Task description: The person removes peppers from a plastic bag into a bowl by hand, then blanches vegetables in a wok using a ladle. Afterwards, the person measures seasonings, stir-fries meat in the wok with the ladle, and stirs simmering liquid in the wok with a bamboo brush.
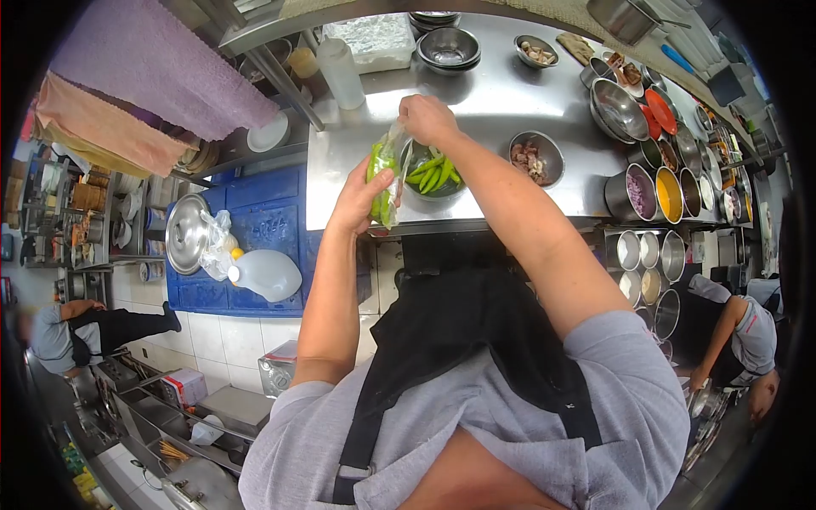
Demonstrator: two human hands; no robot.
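left hand [359, 201] clasping pepper bag [384, 160], right hand [430, 120] pinching it, steel counter [335, 163] (shiny), tiled floor [223, 338]

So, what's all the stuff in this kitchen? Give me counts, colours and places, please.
Counter: one, silver, ahead
Plastic bag: one, clear, green peppers inside, at the counter's front edge
Pepper bowl: one, silver, right of the bag
Green peppers: several, green, in that bowl
Meat bowl: one, silver, farther right
Stacked bowls: several, silver, counter's back
Bottle: one, whitish, back left
Tub: one, white, behind the bottle
Jug: one, whitish, lower left
Metal lid: one, silver, left of the jug
Cloths: at least two, purple and peach, upper left
Pots and bowls: many, mostly silver, right; too crowded to count
Other people: two, grey tops, far left and right
Apron: one, black, bottom centre
Left hand: one, bare, around the bag
Right hand: one, bare, at the bag's top
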